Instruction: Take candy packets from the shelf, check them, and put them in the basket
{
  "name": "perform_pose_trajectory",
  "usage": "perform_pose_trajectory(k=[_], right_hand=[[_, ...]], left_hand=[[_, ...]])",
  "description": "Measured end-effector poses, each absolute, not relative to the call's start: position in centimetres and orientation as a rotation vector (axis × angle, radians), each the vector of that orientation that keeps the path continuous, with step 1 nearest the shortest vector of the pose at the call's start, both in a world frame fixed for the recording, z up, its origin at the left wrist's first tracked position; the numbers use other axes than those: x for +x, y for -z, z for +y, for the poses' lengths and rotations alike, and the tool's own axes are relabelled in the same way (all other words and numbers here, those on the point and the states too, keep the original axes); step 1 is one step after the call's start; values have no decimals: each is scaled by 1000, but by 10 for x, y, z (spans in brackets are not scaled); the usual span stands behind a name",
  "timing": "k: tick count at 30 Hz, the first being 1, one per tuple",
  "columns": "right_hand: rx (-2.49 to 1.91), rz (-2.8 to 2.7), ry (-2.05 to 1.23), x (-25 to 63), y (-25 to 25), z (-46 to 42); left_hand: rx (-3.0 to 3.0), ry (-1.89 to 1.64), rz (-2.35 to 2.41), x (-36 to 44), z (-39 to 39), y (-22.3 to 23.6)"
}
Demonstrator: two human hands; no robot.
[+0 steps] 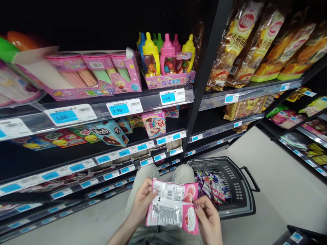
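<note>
Both my hands hold pink snack packets (pixel 173 207) low in the middle of the view, back side up with white label panels showing. My left hand (pixel 141 204) grips their left edge with curled fingers. My right hand (pixel 209 217) pinches the right edge. Two packets appear stacked, one (pixel 176 191) peeking above the other. Just behind my hands a dark plastic shopping basket (pixel 238 190) stands on the floor with several wrapped sweets (pixel 212 185) inside. My knees in light trousers (pixel 163 173) show above the packets.
Black shop shelves (pixel 143 102) with blue price tags run along the left, stocked with pink candy boxes (pixel 97 73), bottle-shaped candies (pixel 167 58) and chocolate boxes (pixel 109 132). Bagged breads (pixel 258 44) fill the right shelves. Pale floor (pixel 278 190) lies to the right.
</note>
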State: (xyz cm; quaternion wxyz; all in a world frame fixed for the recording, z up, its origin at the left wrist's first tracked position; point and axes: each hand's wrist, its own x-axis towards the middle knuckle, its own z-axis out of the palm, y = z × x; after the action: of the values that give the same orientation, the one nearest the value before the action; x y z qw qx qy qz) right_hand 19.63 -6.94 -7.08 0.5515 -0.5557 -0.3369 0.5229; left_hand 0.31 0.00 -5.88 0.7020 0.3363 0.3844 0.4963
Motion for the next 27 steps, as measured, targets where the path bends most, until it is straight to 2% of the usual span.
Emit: perform_pose_trajectory(k=[6,13,16,22,27], right_hand=[[-1385,-912,-1047,193,63,-64],[-1253,-611,-1237,192,69,-64],[-1282,-542,-1198,192,74,-64],[-1370,-672,-1146,195,69,-61],[-1387,-759,-1282,199,64,-58]], left_hand=[[802,-1091,843,1,3,63],[833,-1061,892,3,-1,66],[844,-1064,935,7,-3,67],[805,-935,924,13,0,67],[900,-806,954,10,6,64]])
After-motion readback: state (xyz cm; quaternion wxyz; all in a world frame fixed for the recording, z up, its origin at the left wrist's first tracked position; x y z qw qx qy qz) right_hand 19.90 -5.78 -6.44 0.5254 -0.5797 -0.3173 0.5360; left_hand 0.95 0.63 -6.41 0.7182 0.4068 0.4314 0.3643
